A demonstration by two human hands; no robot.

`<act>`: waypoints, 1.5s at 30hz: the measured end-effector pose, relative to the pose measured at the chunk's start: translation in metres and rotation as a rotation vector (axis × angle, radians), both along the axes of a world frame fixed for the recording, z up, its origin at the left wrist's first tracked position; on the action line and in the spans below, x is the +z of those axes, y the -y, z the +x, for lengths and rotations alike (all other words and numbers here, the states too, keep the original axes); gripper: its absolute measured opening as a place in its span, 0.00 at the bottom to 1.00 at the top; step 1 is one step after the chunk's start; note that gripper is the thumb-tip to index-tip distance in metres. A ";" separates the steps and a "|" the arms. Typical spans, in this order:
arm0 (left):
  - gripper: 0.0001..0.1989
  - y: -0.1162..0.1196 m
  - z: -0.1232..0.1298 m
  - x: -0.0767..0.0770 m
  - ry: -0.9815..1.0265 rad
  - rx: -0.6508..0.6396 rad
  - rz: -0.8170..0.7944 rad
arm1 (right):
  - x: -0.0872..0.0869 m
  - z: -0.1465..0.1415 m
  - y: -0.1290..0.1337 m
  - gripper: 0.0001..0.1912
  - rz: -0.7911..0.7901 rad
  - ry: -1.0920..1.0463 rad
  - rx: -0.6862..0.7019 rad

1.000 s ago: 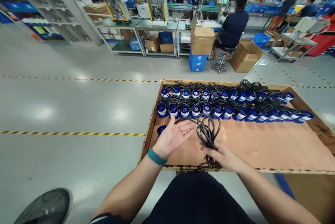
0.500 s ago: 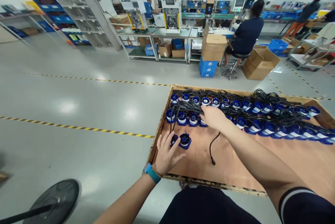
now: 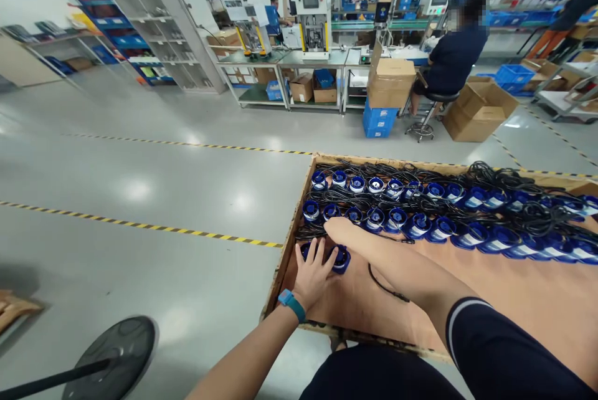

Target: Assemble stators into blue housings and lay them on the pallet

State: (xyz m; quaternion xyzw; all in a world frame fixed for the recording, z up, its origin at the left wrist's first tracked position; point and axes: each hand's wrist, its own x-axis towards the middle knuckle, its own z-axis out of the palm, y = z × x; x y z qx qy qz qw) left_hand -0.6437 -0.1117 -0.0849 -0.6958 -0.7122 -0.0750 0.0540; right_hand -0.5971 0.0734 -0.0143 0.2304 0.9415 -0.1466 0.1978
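Two front units (image 3: pixel 342 261), blue, are sitting side by side at the left end of the crate (image 3: pixel 467 294), forward of the full rows. The left hand (image 3: pixel 312 276) is resting over them with its fingers spread, grasping nothing visibly. The right hand (image 3: pixel 339 229) is reaching across just behind them; its fingers are facing away from view, so whether they are grasping anything cannot be told. A black cord (image 3: pixel 389 290) is lying on the crate floor beneath the right forearm. Behind, a near row (image 3: pixel 397 219) and a far row (image 3: pixel 395 188) of like units are standing, with black cables (image 3: pixel 367 201) running between them. Beyond the crate, striped tape (image 3: pixel 140 224) is marking the floor, blue bins (image 3: pixel 378 123) are supporting a carton (image 3: pixel 391 83), and a person (image 3: pixel 458 57) is sitting on a stool (image 3: pixel 441 98).
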 end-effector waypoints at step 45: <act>0.53 -0.069 -0.026 0.032 -0.074 -0.034 -0.150 | -0.107 0.232 0.048 0.25 0.226 -0.524 -0.474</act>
